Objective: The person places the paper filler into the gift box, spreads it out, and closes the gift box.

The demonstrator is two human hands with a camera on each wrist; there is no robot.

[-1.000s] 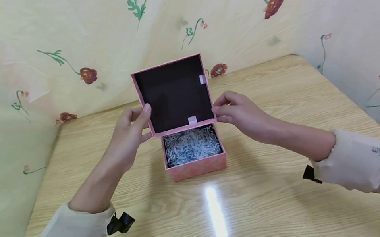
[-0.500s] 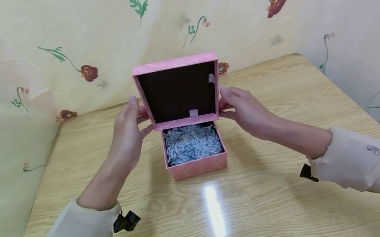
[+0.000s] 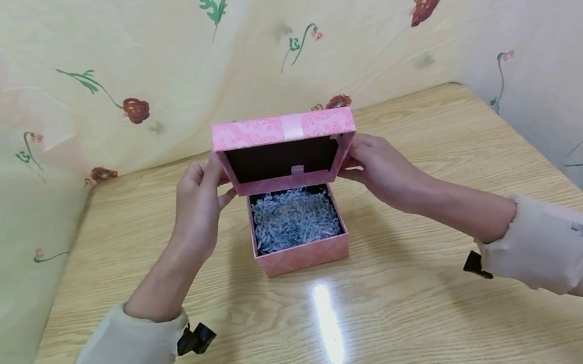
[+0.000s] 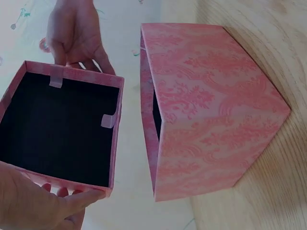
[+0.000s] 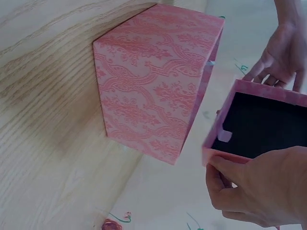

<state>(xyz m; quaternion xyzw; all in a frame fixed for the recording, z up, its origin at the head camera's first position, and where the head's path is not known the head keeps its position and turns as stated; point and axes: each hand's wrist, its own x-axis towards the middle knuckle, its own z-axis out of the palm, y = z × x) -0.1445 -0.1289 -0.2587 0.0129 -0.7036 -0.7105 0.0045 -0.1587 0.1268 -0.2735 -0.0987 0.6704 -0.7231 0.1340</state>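
Observation:
A pink patterned box lid [image 3: 252, 133] with a black inside [image 3: 277, 160] is held tilted over the back of the box. My left hand [image 3: 192, 210] grips its left side, thumb near the upper edge, and my right hand [image 3: 387, 172] holds the right side. Below stands the open pink box [image 3: 304, 258], filled with shredded pale-blue paper [image 3: 297, 221]. Two pale ribbon tabs [image 4: 108, 120] show inside the lid in the left wrist view. Some fingers of both hands are hidden behind the lid.
The box rests on a wood-grain table [image 3: 426, 324] with a bright light reflection in front. A floral cloth [image 3: 157, 40] hangs behind and along both sides. Black wrist cameras [image 3: 196, 339] sit under the sleeves.
The lid has tipped from nearly upright toward me, so its pink outer rim with a ribbon band now shows. Both hands turned with it; the box stayed in place.

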